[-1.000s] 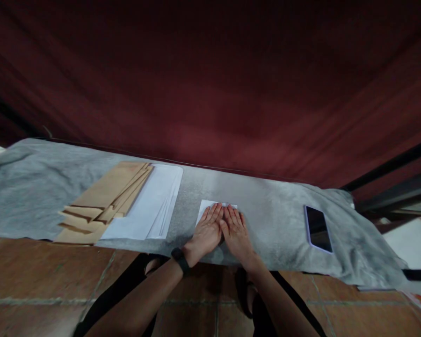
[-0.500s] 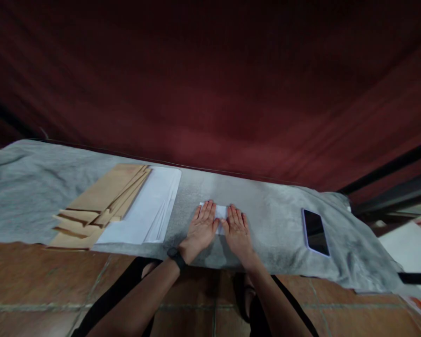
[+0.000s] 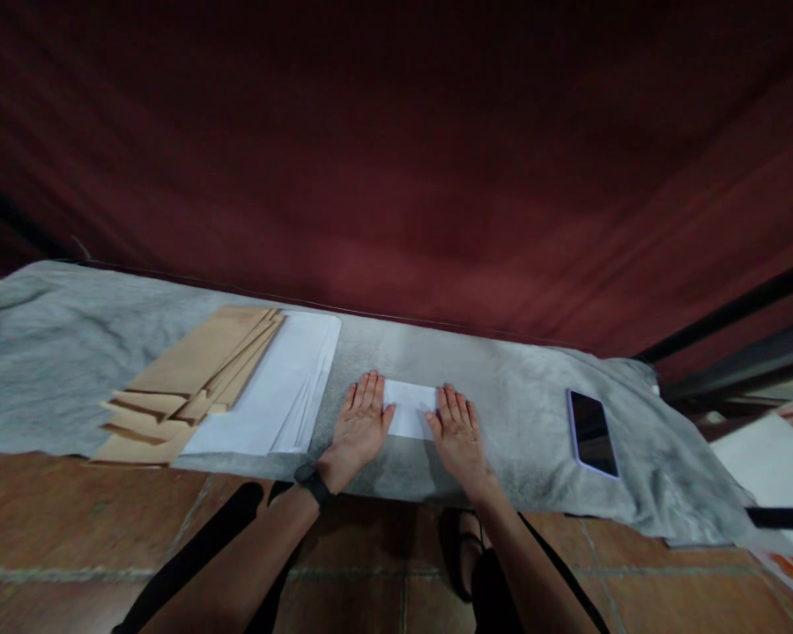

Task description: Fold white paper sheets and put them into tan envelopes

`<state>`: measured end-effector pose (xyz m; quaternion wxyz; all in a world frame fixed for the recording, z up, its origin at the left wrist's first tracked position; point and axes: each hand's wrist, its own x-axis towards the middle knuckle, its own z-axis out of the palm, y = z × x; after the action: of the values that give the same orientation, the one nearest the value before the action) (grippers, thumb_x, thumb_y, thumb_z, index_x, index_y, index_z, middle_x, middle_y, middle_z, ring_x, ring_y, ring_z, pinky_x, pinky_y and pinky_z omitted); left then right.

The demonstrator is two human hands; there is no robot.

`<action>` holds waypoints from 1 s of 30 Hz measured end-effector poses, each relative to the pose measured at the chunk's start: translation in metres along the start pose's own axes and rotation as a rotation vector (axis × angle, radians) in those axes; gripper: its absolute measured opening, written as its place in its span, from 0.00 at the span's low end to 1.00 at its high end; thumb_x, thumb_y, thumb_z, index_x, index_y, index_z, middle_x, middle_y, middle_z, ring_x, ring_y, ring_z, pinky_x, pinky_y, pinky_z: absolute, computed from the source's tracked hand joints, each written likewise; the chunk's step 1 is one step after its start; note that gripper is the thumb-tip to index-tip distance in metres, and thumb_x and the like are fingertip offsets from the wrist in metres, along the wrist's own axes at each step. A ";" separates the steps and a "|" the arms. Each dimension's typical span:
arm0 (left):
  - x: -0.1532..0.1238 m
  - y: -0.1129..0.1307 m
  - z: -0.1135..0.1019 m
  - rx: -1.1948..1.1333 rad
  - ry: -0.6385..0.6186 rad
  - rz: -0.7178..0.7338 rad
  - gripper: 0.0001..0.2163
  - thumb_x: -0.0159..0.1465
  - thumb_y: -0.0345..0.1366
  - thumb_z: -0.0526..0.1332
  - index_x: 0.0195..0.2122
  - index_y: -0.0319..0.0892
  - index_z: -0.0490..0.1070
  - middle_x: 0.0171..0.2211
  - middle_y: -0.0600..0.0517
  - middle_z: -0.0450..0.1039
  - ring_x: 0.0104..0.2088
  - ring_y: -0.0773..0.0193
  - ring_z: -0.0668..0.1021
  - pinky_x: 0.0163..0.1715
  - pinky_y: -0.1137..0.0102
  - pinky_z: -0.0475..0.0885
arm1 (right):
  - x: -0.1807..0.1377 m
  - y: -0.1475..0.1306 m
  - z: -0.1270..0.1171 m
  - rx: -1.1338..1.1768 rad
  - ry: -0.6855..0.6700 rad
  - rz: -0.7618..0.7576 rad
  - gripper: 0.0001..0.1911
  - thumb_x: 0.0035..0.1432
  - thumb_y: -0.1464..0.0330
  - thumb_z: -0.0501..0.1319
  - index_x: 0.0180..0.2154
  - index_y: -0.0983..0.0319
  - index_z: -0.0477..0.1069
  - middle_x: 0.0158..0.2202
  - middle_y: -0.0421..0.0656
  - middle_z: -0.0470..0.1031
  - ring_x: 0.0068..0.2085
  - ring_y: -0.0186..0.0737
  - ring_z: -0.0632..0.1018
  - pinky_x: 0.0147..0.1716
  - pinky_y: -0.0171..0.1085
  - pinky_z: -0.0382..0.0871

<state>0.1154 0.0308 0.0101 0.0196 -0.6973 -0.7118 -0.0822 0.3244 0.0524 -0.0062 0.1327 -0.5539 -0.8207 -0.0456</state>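
A folded white sheet of paper (image 3: 410, 409) lies flat on the grey cloth (image 3: 502, 405) in front of me. My left hand (image 3: 360, 423) rests flat at the paper's left edge, fingers stretched out and pointing away from me. At its right edge lies my right hand (image 3: 458, 433), also flat with the fingers extended. Both thumbs point inward over or along the paper, and its middle shows between them. Neither hand grasps anything. A dark watch (image 3: 313, 484) is on my left wrist.
To the left, several brown paper envelopes (image 3: 202, 357) overlap a stack of white paper sheets (image 3: 255, 418). A phone (image 3: 593, 431) with a pale purple case lies on the right. Dark red fabric (image 3: 396, 202) hangs behind the cloth-covered surface. Tiled floor (image 3: 92, 511) shows below.
My hands have slid apart, the left one to the left and the right one to the right. More of the white paper shows between them.
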 end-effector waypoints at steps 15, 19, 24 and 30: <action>-0.005 -0.009 -0.009 0.053 -0.032 -0.060 0.27 0.72 0.38 0.43 0.69 0.29 0.55 0.71 0.39 0.52 0.71 0.52 0.58 0.70 0.55 0.51 | -0.001 0.012 -0.007 -0.037 -0.102 0.024 0.27 0.74 0.61 0.46 0.69 0.62 0.57 0.72 0.50 0.55 0.69 0.53 0.61 0.67 0.52 0.50; -0.006 -0.009 -0.011 0.047 -0.026 -0.081 0.27 0.72 0.37 0.44 0.69 0.29 0.56 0.70 0.38 0.54 0.71 0.52 0.58 0.70 0.56 0.51 | -0.001 0.011 -0.008 -0.026 -0.099 0.041 0.27 0.74 0.62 0.45 0.69 0.63 0.58 0.72 0.50 0.55 0.69 0.54 0.61 0.67 0.52 0.51; -0.005 -0.011 -0.009 0.022 0.002 -0.078 0.27 0.72 0.37 0.43 0.68 0.27 0.57 0.70 0.36 0.56 0.70 0.50 0.59 0.69 0.54 0.53 | -0.002 0.012 -0.006 0.034 -0.057 0.060 0.28 0.74 0.62 0.44 0.69 0.66 0.57 0.71 0.52 0.56 0.70 0.53 0.60 0.67 0.53 0.53; -0.011 0.005 -0.005 -0.103 0.085 0.166 0.26 0.73 0.38 0.43 0.69 0.31 0.55 0.70 0.39 0.55 0.71 0.54 0.57 0.69 0.55 0.56 | 0.000 -0.003 -0.007 0.184 -0.008 -0.035 0.29 0.75 0.62 0.41 0.71 0.67 0.52 0.71 0.52 0.56 0.71 0.47 0.59 0.67 0.51 0.56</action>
<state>0.1205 0.0195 0.0141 0.0203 -0.7498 -0.6450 -0.1462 0.3223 0.0498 0.0010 0.1791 -0.5251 -0.8314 0.0299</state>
